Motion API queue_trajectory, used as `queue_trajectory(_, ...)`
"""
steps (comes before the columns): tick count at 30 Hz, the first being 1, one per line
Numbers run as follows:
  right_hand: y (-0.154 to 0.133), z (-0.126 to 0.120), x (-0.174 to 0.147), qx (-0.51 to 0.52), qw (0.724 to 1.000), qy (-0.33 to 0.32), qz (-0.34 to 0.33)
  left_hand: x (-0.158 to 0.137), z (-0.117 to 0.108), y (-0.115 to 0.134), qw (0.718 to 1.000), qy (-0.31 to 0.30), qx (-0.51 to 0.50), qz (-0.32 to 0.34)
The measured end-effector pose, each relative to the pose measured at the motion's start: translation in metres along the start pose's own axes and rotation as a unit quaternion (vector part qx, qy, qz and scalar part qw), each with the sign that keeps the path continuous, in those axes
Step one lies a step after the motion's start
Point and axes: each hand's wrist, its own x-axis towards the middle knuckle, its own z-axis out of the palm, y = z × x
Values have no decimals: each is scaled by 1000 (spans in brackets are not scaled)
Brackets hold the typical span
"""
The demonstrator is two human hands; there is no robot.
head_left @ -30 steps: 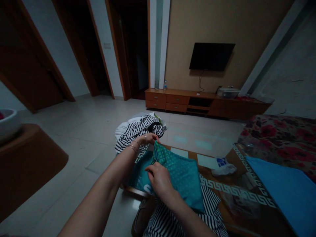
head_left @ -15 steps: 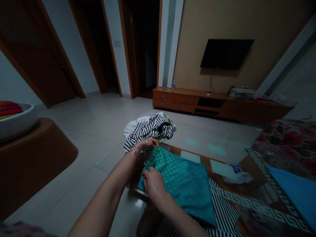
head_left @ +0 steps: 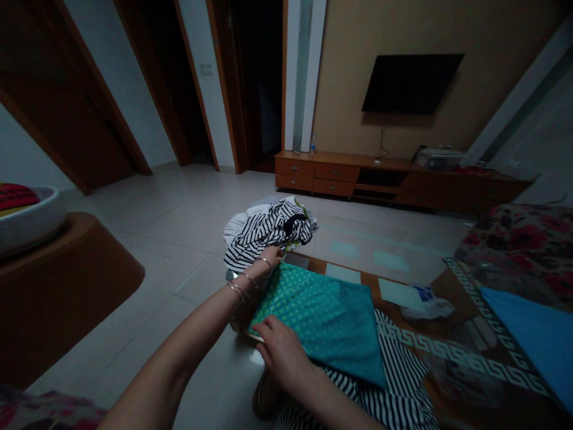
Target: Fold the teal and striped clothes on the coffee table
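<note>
A teal garment with light green dots (head_left: 322, 304) lies folded into a rough rectangle on the glass-topped table. My left hand (head_left: 272, 255), with bracelets on its wrist, is closed on the garment's far left corner. At the near left corner is my right hand (head_left: 284, 346), its fingers bent over the edge and its thumb lower down. Beneath the teal garment a black-and-white striped cloth (head_left: 403, 364) shows at the right and near side. Just beyond my left hand sits a heap of striped and white clothes (head_left: 273, 227).
At the right of the table are a clear plastic bag (head_left: 427, 307) and a blue cloth (head_left: 523, 334). A floral-covered seat (head_left: 514, 251) stands behind them. On the left, a white basin (head_left: 33, 215) rests on a brown stand (head_left: 76, 275). A TV cabinet (head_left: 335, 173) lines the far wall.
The bunched left edge of the teal garment now lies flatter and spread out. My left hand has shifted slightly left, and my right hand has moved slightly down in view.
</note>
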Motion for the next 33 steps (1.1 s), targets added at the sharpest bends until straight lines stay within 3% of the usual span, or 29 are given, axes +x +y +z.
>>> queue_trajectory(4, 48, -19, -55, 33, 997, 51, 41, -37, 4, -15, 997, 17, 79, -7)
queue_trajectory(10, 119, -31, -135, 79, 975, 176, 107, -135, 21, -31, 988, 18, 150, -35)
queue_trajectory(13, 139, -33, -157, 83, 962, 225, 135, -171, 35, -36, 983, 29, 164, -77)
queue_trajectory(16, 159, -40, -165, 76, 952, 254, 155, -187, 44, -37, 981, 46, 150, -113)
queue_trajectory(20, 200, -62, -162, 44, 932, 306, 189, -171, 39, -28, 976, 59, 195, -76)
queue_trajectory(25, 248, -78, -157, 49, 906, 354, 227, -102, 33, -9, 971, 83, 217, -49)
queue_trajectory(29, 262, -73, -157, 76, 898, 366, 232, -48, 43, -3, 966, 104, 220, -90)
queue_trajectory(33, 265, -71, -157, 91, 898, 371, 219, -23, 60, -4, 960, 124, 219, -124)
